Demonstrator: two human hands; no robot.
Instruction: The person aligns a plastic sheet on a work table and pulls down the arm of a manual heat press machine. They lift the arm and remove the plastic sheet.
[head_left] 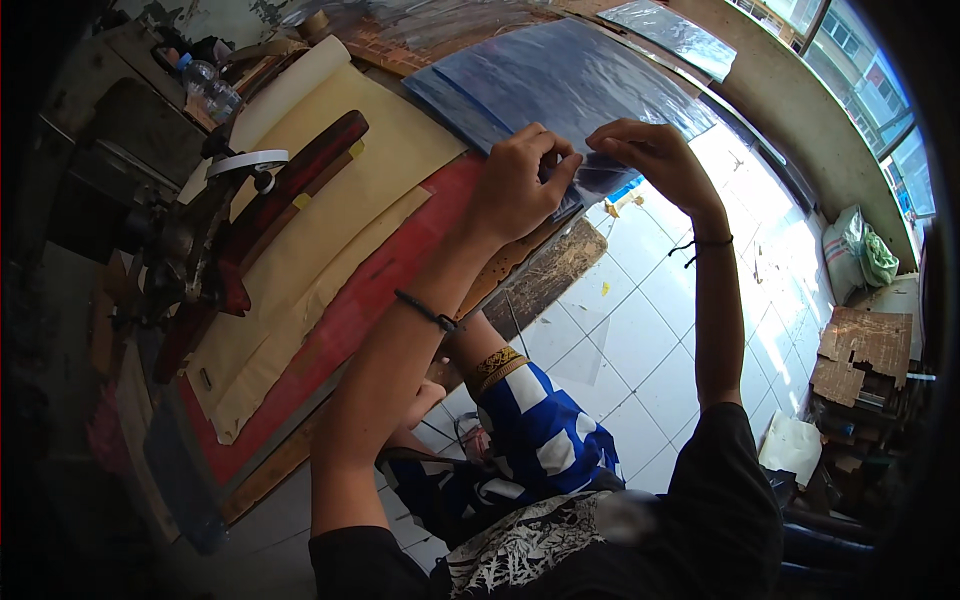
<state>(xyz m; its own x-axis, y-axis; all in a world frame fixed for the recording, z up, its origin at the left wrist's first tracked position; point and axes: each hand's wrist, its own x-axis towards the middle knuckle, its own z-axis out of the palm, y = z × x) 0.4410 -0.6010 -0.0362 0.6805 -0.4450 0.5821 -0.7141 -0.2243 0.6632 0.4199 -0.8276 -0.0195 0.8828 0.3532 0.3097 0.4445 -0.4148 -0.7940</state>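
Both hands work the near edge of the glossy blue plastic sheet stack on the bench. Left hand fingers pinch it; right hand fingers pinch alongside.

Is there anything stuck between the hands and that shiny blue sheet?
Nothing visible. The left hand and right hand both pinch the near edge of the blue sheet directly, fingers on the plastic itself.

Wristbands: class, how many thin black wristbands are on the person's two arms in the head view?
2. One black wristband circles the left wrist below the left hand; the other wristband circles the right wrist below the right hand. Both hands pinch the clear plastic sheet.
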